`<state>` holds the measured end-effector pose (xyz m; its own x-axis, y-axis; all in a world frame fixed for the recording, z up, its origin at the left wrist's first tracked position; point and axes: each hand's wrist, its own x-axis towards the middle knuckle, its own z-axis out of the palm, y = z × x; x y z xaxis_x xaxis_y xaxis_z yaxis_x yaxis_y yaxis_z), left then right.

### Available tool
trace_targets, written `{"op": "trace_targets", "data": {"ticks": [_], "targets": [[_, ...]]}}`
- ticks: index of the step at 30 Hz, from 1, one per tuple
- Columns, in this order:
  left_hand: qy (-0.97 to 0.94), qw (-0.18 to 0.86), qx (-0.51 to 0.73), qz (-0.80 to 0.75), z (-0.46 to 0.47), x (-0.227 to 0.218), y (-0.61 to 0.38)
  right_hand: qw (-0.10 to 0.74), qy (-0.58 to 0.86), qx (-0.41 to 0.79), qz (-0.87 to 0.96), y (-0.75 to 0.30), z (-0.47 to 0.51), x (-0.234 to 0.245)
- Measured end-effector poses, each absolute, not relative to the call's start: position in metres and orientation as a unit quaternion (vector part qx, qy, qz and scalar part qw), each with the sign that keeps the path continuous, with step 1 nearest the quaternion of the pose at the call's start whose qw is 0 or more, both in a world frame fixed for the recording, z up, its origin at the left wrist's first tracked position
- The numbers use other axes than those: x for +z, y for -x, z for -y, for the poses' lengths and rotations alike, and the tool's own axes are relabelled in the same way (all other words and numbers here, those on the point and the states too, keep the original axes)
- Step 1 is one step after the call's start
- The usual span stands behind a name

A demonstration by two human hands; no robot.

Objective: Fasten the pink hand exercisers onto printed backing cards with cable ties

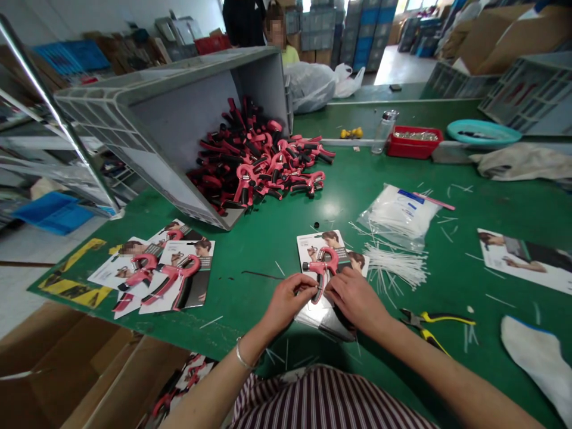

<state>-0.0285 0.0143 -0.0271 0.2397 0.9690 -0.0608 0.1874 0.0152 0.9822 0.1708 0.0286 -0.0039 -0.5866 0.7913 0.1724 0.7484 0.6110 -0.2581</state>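
Note:
A pink and black hand gripper (322,271) lies on a printed backing card (313,243) on the green table (268,238) in front of me. My left hand (289,301) pinches at the lower left handle of the hand gripper, fingers closed. My right hand (353,298) is curled over its lower right side and the card edge. A loose bundle of white cable ties (395,265) lies just right of the card. Finished cards with hand grippers (161,275) are fanned out to my left.
A grey crate (179,113) tipped on its side spills several hand grippers (263,161). A bag of cable ties (400,211), yellow-handled pliers (429,325), a white glove (540,357), a red tray (413,143), a teal bowl (482,132) and another card (522,256) lie around. A person (279,36) stands beyond.

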Motion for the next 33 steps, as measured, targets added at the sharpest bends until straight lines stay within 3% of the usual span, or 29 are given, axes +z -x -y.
{"op": "trace_targets", "data": {"ticks": [15, 23, 29, 33], "targets": [[-0.636, 0.482, 0.350, -0.490, -0.016, -0.023, 0.029, 0.163, 0.432, 0.104, 0.881, -0.169, -0.027, -0.002], [-0.744, 0.387, 0.290, -0.461, -0.019, -0.003, 0.034, 0.205, 0.423, 0.152, 0.870, -0.167, -0.029, -0.008], [-0.819, 0.214, 0.176, -0.502, -0.014, 0.014, 0.028, 0.228, 0.422, 0.182, 0.858, -0.166, -0.026, -0.010], [-0.821, 0.254, 0.196, -0.472, -0.015, 0.024, 0.028, 0.206, 0.406, 0.165, 0.875, -0.168, -0.023, -0.008]]}}
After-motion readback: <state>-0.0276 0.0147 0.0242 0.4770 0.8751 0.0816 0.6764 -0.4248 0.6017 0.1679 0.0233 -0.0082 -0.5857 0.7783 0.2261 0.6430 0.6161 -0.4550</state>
